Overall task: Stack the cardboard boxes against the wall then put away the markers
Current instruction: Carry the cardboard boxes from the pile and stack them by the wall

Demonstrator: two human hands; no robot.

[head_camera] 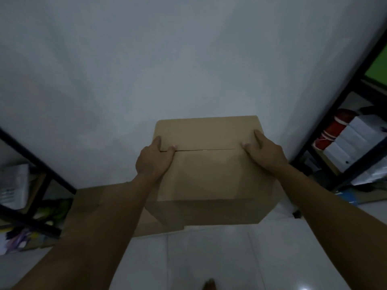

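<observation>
We hold the cardboard box [209, 174]: left hand [154, 159], right hand [265, 152] gripping top edges; flaps unsealed between grips, could buckle.

No lettering can be read here: the cardboard box [209, 170] I hold is blank, and print on the shelved papers [12, 185] is too blurred.

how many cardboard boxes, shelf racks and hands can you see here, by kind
Brown cardboard boxes: 2, upper one held, lower one on the floor
Black metal shelf racks: 2, left, right
Bare hands: 2, left, right
Total: 6
</observation>
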